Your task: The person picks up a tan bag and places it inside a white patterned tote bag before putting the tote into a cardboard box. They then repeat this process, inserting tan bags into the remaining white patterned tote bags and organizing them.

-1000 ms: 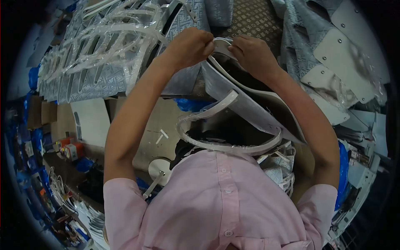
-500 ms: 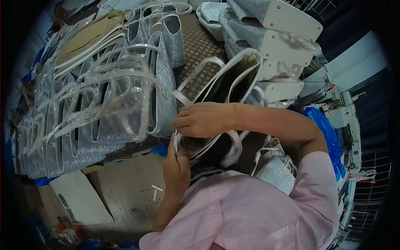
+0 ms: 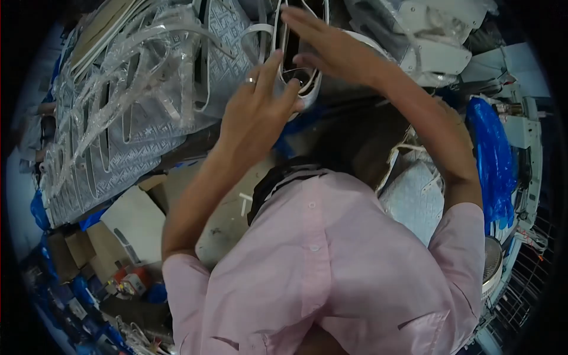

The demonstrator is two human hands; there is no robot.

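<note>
A tote bag (image 3: pixel 313 93) with white edging and a dark inside stands at the top middle, its mouth facing up at me. At its near left edge is my left hand (image 3: pixel 254 112), a ring on one finger; its fingers are stretched and apart, the thumb near the rim. My right hand (image 3: pixel 340 53) reaches over the mouth from the right, fingers straight and thumb spread. Neither hand is visibly wrapped around the bag. The far end of the bag is cut off by the frame.
Grey patterned bags (image 3: pixel 142 106) with plastic-wrapped handles stand in a row on the left. More bags with pale studded bases (image 3: pixel 435 56) lie at the upper right. Blue plastic (image 3: pixel 492 160) hangs by a machine at right. A cardboard box (image 3: pixel 74 251) sits lower left.
The view has tilted and my body leans further forward. The bag now appears higher up, its mouth pointing towards me. My hands have moved apart, and the right one has opened its fingers.
</note>
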